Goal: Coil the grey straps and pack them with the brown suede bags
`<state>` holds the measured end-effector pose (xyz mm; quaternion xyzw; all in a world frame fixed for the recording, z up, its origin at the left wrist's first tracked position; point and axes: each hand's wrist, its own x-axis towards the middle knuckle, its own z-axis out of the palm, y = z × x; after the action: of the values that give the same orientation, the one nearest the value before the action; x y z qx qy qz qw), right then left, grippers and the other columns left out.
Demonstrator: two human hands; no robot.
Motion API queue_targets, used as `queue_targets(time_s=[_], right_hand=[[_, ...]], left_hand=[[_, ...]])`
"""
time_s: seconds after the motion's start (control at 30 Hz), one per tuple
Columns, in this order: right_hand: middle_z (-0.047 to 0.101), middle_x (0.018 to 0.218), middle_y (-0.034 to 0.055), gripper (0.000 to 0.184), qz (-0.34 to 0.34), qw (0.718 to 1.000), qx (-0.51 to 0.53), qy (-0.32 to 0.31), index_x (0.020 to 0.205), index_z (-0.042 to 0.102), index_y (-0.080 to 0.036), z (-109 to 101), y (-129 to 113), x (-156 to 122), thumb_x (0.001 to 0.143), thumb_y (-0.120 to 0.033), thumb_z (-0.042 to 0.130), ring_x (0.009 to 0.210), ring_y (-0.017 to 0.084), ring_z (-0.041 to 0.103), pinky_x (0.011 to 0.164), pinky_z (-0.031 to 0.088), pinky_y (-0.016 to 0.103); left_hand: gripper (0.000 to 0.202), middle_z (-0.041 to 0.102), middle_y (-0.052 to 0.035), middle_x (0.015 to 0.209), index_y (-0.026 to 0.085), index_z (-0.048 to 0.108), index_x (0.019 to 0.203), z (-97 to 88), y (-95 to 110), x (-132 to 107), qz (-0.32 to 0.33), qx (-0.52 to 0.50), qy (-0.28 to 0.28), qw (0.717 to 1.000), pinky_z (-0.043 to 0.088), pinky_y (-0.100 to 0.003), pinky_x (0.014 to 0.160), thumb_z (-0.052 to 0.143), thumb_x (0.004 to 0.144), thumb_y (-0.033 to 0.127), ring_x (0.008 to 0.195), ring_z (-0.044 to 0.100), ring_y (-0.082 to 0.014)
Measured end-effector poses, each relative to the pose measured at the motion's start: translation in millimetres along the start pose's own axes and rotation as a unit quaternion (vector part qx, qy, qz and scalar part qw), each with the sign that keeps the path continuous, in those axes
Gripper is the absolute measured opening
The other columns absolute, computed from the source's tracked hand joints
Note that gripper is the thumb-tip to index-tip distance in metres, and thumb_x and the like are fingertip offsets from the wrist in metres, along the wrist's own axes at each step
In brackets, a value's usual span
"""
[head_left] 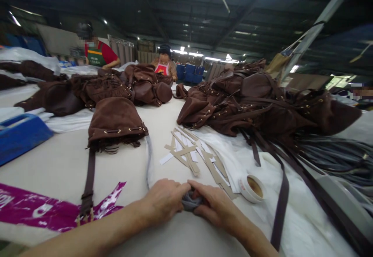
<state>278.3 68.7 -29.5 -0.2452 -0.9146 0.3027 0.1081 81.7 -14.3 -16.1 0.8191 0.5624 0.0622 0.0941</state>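
My left hand [166,198] and my right hand [217,206] meet low in the middle of the head view. Both have their fingers closed on a small bundle of grey, thin wrapping material [191,201], folded or coiled between them. Just beyond my hands lies a brown drawstring bag [115,119] with gold eyelets, its gathered opening facing me. From its left side a dark brown strap [89,175] runs down to a buckle. A grey-wrapped strap [150,160] hangs from its right side and passes behind my left hand, where its end is hidden.
Brown bags are heaped on the right [241,98] and at the back left [110,86]. Cardboard strips [186,152] lie ahead, beside a white tape roll [252,189]. A blue bin [25,134] and purple plastic [43,210] are on the left. Two people stand across the table.
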Motion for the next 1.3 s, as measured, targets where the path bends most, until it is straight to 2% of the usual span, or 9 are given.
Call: queue_targets(time_s=[0.23, 0.4, 0.53, 0.7, 0.8, 0.9, 1.03, 1.17, 1.3], right_hand=[[0.071, 0.104, 0.0029, 0.060, -0.036, 0.999, -0.001, -0.037, 0.133, 0.050, -0.025, -14, -3, 5, 0.075, -0.013, 0.061, 0.092, 0.022, 0.063, 0.081, 0.046, 0.031], [0.065, 0.121, 0.0101, 0.076, -0.026, 0.998, -0.051, -0.025, 0.148, 0.026, -0.021, -3, -14, 2, 0.076, -0.010, 0.050, 0.103, 0.025, 0.062, 0.087, 0.049, 0.037], [0.070, 0.107, 0.0119, 0.078, -0.002, 0.998, -0.060, -0.027, 0.149, 0.022, -0.015, 13, -13, 1, 0.076, -0.008, 0.048, 0.095, 0.027, 0.066, 0.083, 0.052, 0.040], [0.067, 0.116, 0.0132, 0.060, -0.072, 0.995, -0.057, -0.023, 0.143, 0.037, -0.019, 14, -2, 0, 0.084, -0.015, 0.047, 0.101, 0.027, 0.064, 0.087, 0.051, 0.039], [0.066, 0.118, 0.0112, 0.054, -0.100, 0.993, -0.052, -0.032, 0.139, 0.043, -0.021, 8, 0, 0, 0.086, -0.015, 0.045, 0.102, 0.025, 0.063, 0.089, 0.050, 0.037], [0.068, 0.115, 0.0093, 0.053, -0.108, 0.993, -0.044, -0.032, 0.138, 0.044, -0.023, 1, 1, 4, 0.086, -0.016, 0.046, 0.099, 0.023, 0.064, 0.087, 0.052, 0.035], [0.065, 0.124, 0.0077, 0.067, -0.097, 0.992, -0.073, -0.025, 0.144, 0.035, -0.027, 4, 11, 10, 0.081, -0.010, 0.047, 0.105, 0.025, 0.064, 0.090, 0.052, 0.036], [0.054, 0.138, 0.0030, 0.086, -0.071, 0.990, -0.118, 0.004, 0.149, 0.017, -0.034, 32, 30, 13, 0.074, -0.003, 0.046, 0.103, 0.027, 0.067, 0.080, 0.059, 0.034], [0.059, 0.132, 0.0051, 0.085, -0.101, 0.987, -0.126, 0.010, 0.150, 0.019, -0.030, 50, 42, 19, 0.074, -0.004, 0.048, 0.100, 0.028, 0.068, 0.078, 0.060, 0.033]], left_hand=[[0.012, 0.062, -0.0019, 0.091, 0.024, 0.056, 0.100, -5.2, -20, 11, 0.155, 0.085, 0.041, 0.984, 0.046, -0.029, 0.070, 0.051, 0.090, 0.021, 0.081, 0.056, -0.0190], [0.008, 0.063, -0.0079, 0.091, 0.015, 0.054, 0.093, 24.4, 12, 8, 0.036, 0.050, 0.068, 0.996, 0.049, -0.035, 0.072, 0.049, 0.088, 0.015, 0.081, 0.056, -0.0225], [0.013, 0.064, -0.0077, 0.090, 0.016, 0.053, 0.096, 34.8, 23, -3, -0.020, 0.002, 0.069, 0.997, 0.048, -0.037, 0.074, 0.053, 0.083, 0.013, 0.084, 0.057, -0.0235], [0.022, 0.064, -0.0023, 0.091, 0.020, 0.051, 0.099, 12.3, -10, -12, 0.046, 0.025, 0.052, 0.997, 0.045, -0.033, 0.071, 0.063, 0.084, 0.031, 0.081, 0.058, -0.0201], [0.015, 0.062, 0.0004, 0.086, 0.022, 0.052, 0.096, 2.4, -29, -11, 0.135, 0.079, 0.064, 0.986, 0.041, -0.031, 0.067, 0.060, 0.087, 0.031, 0.078, 0.056, -0.0173], [0.007, 0.059, 0.0007, 0.083, 0.022, 0.053, 0.091, 2.7, -35, -2, 0.165, 0.116, 0.091, 0.975, 0.039, -0.031, 0.065, 0.057, 0.090, 0.028, 0.076, 0.052, -0.0163], [0.007, 0.059, -0.0019, 0.085, 0.019, 0.053, 0.088, 18.4, -24, 6, 0.147, 0.136, 0.142, 0.969, 0.038, -0.032, 0.064, 0.052, 0.093, 0.024, 0.077, 0.050, -0.0171], [0.008, 0.060, -0.0044, 0.087, 0.015, 0.054, 0.093, 40.5, -9, 6, 0.085, 0.134, 0.191, 0.969, 0.038, -0.035, 0.064, 0.053, 0.091, 0.023, 0.077, 0.052, -0.0193], [0.011, 0.061, -0.0031, 0.089, 0.016, 0.054, 0.090, 37.6, -18, 1, 0.081, 0.121, 0.175, 0.974, 0.037, -0.034, 0.063, 0.055, 0.090, 0.028, 0.076, 0.052, -0.0183]])
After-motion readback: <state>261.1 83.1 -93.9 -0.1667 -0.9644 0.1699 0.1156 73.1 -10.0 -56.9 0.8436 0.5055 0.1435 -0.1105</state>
